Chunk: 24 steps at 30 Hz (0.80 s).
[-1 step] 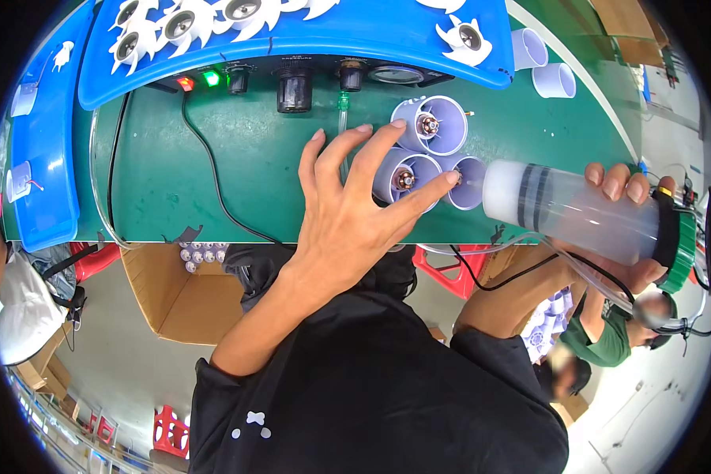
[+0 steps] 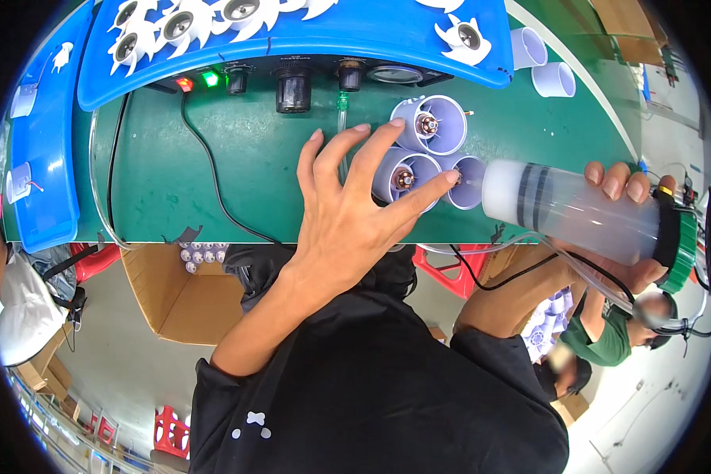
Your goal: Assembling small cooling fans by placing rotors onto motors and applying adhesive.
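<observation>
Three lavender plastic cups stand grouped on the green table: an upper cup (image 2: 451, 133), a lower-left cup (image 2: 385, 175) and a right cup (image 2: 472, 192). Small copper motor-like cores show inside the upper and lower-left cups. My left hand (image 2: 347, 209) is spread over the group, index fingertip at the upper cup, thumb reaching to the right cup's mouth. Gripped in my right hand (image 2: 613, 186) is a large translucent dispensing syringe (image 2: 584, 213) with black bands and a green cap. It lies nearly level, its tip end pointing into the right cup, where my thumb partly hides the core.
Behind the cups sits a black control box (image 2: 316, 75) with knobs and lights, under a blue tray (image 2: 292, 43) of white finned parts. Another blue tray (image 2: 47, 174) stands left. Two loose cups (image 2: 553, 80) are at far right. A cardboard box (image 2: 186, 304) is below the table edge.
</observation>
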Each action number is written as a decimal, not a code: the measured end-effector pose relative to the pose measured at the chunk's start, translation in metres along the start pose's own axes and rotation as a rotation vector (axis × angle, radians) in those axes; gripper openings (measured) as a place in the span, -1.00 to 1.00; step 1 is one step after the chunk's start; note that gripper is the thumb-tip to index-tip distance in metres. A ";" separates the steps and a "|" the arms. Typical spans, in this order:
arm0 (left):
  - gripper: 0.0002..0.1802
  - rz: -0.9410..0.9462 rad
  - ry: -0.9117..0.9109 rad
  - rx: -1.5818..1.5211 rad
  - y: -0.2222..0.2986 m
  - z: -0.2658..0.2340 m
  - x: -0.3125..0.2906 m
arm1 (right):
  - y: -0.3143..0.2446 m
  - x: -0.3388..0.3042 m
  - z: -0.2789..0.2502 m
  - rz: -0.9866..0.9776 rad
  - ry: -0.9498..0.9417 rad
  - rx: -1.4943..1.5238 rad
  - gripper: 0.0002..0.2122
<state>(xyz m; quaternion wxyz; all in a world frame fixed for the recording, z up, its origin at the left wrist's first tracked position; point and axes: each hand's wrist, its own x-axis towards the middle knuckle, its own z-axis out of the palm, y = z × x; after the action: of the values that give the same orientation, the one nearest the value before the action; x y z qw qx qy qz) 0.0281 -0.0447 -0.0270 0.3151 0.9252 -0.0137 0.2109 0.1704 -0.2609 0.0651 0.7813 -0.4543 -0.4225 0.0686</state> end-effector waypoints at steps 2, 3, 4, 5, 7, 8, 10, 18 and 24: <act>-0.29 -0.019 -0.011 0.016 0.001 0.000 0.000 | 0.001 0.002 0.000 0.002 -0.037 0.004 -0.14; -0.29 -0.017 -0.012 0.014 0.001 0.000 0.000 | 0.002 0.002 0.000 0.002 -0.036 0.002 -0.14; -0.29 -0.018 -0.006 0.013 0.001 0.000 0.000 | 0.003 0.003 0.001 0.002 -0.033 0.007 -0.15; -0.29 -0.019 0.000 0.013 0.001 0.001 0.000 | 0.002 0.003 0.001 0.002 -0.031 0.012 -0.15; -0.29 -0.019 0.002 0.013 0.001 0.000 0.000 | 0.003 0.003 0.002 0.003 -0.018 0.004 -0.15; -0.29 -0.019 0.005 0.013 0.001 0.000 0.000 | 0.003 0.003 0.002 0.003 -0.004 -0.004 -0.16; -0.29 -0.019 0.002 0.005 0.001 0.000 0.000 | 0.001 0.003 0.001 0.006 -0.012 -0.005 -0.16; -0.30 -0.022 0.002 -0.011 0.000 0.000 0.000 | 0.003 0.001 0.006 -0.008 0.010 -0.004 -0.18; -0.30 -0.025 0.001 -0.014 0.001 0.000 0.002 | 0.002 0.002 0.002 -0.007 -0.018 0.005 -0.16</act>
<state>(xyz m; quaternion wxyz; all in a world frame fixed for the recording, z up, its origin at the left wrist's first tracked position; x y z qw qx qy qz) 0.0294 -0.0450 -0.0258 0.3243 0.9229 -0.0034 0.2073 0.1705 -0.2576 0.0654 0.7787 -0.4503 -0.4312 0.0709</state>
